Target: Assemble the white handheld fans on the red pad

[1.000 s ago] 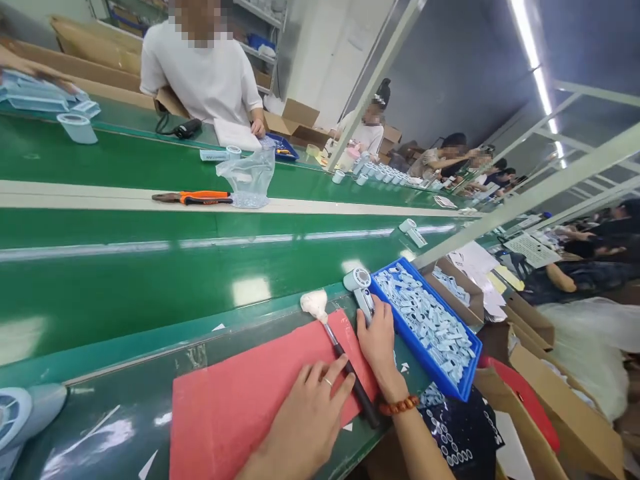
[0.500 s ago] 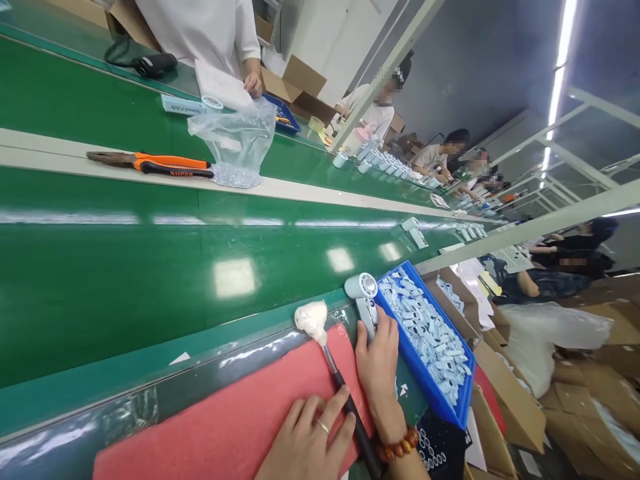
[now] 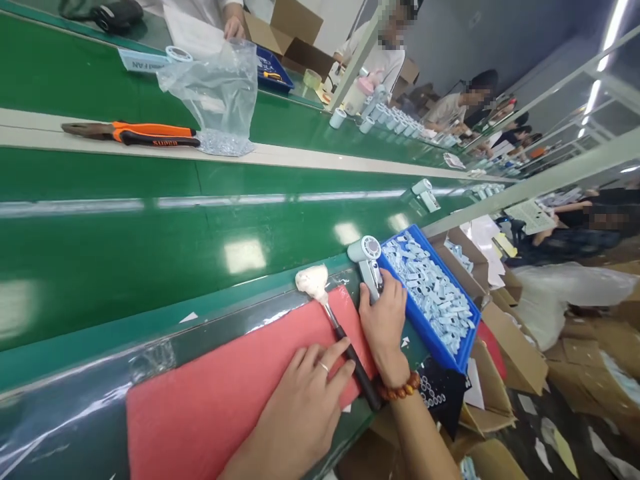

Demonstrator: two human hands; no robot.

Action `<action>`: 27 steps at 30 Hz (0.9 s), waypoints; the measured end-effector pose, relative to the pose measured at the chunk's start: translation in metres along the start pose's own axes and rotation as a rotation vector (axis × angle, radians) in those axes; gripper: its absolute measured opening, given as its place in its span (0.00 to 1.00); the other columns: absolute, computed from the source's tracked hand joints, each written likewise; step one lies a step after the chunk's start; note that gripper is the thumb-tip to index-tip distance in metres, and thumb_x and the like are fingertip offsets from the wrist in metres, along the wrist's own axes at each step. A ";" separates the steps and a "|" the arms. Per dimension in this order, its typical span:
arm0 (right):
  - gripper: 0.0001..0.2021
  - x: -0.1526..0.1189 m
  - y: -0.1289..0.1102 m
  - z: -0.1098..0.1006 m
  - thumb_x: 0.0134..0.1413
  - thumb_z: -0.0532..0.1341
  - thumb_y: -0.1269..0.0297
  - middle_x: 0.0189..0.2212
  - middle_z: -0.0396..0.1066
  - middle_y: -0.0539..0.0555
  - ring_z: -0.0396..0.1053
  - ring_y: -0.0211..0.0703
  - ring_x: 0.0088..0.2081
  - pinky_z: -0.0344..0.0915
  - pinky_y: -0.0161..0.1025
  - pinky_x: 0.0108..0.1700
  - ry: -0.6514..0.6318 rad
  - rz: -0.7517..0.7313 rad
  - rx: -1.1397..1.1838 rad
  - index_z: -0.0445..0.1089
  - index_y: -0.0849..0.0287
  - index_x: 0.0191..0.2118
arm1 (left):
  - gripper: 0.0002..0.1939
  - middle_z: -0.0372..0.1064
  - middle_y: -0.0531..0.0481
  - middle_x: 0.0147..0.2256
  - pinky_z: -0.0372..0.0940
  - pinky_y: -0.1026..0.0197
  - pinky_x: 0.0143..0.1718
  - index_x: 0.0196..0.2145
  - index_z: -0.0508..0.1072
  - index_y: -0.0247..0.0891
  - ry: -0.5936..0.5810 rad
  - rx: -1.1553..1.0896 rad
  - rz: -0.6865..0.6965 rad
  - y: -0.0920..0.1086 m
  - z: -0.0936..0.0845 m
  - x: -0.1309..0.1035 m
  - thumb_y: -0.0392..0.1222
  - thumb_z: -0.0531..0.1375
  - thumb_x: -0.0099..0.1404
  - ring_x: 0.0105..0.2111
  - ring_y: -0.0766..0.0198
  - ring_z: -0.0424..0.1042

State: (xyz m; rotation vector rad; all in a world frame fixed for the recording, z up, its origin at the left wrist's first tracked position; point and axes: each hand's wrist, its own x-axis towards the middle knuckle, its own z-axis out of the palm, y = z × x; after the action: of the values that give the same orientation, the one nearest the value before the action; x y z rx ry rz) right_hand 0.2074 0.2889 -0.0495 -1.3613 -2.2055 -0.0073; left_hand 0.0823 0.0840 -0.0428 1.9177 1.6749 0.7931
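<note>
My right hand (image 3: pixel 384 320), with a bead bracelet at the wrist, is closed around the handle of a light-blue handheld fan (image 3: pixel 369 260). The fan's round head points away from me, beside the blue bin. My left hand (image 3: pixel 307 393), wearing a ring, rests with fingers apart on the red mat (image 3: pixel 200 393). Its fingertips touch or lie just beside the black handle of a hammer (image 3: pixel 356 357). White wrapping covers the hammer's head, which extends past the mat's far edge.
A blue bin (image 3: pixel 463 357) full of small light-blue parts stands at the right. Across the green conveyor (image 3: pixel 125 260) lie orange-handled pliers (image 3: pixel 150 133) and a clear plastic bag (image 3: pixel 225 100). A slanting metal post (image 3: pixel 525 193) crosses the right side. Co-workers sit opposite and farther along.
The camera view has shifted, so the bench and its contents sit higher in the picture. My right hand still grips the fan, and my left still lies by the hammer handle.
</note>
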 end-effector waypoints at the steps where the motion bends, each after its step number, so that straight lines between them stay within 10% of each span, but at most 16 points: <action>1: 0.24 0.001 0.000 -0.007 0.66 0.57 0.52 0.52 0.71 0.68 0.65 0.62 0.54 0.60 0.61 0.59 -0.014 -0.014 0.011 0.67 0.63 0.59 | 0.25 0.55 0.52 0.70 0.66 0.46 0.57 0.65 0.65 0.46 -0.002 -0.022 -0.008 0.002 -0.003 -0.001 0.34 0.52 0.72 0.54 0.52 0.66; 9: 0.13 -0.019 0.010 -0.063 0.68 0.54 0.57 0.41 0.76 0.59 0.69 0.54 0.45 0.64 0.53 0.52 0.053 0.004 0.063 0.74 0.57 0.41 | 0.23 0.57 0.51 0.69 0.66 0.42 0.60 0.61 0.69 0.46 0.006 -0.050 -0.023 0.005 -0.011 0.001 0.32 0.52 0.72 0.57 0.52 0.66; 27: 0.15 -0.049 0.005 -0.051 0.59 0.58 0.75 0.50 0.71 0.60 0.64 0.57 0.51 0.67 0.57 0.54 0.048 0.116 0.298 0.74 0.56 0.49 | 0.21 0.67 0.46 0.63 0.75 0.43 0.53 0.61 0.71 0.49 0.137 0.238 0.113 -0.027 -0.006 0.012 0.42 0.52 0.74 0.58 0.50 0.72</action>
State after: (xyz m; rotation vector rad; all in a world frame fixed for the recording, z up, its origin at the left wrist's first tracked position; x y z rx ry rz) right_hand 0.2508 0.2367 -0.0287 -1.3027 -1.9908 0.3152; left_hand 0.0598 0.0997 -0.0552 2.1800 1.8259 0.8151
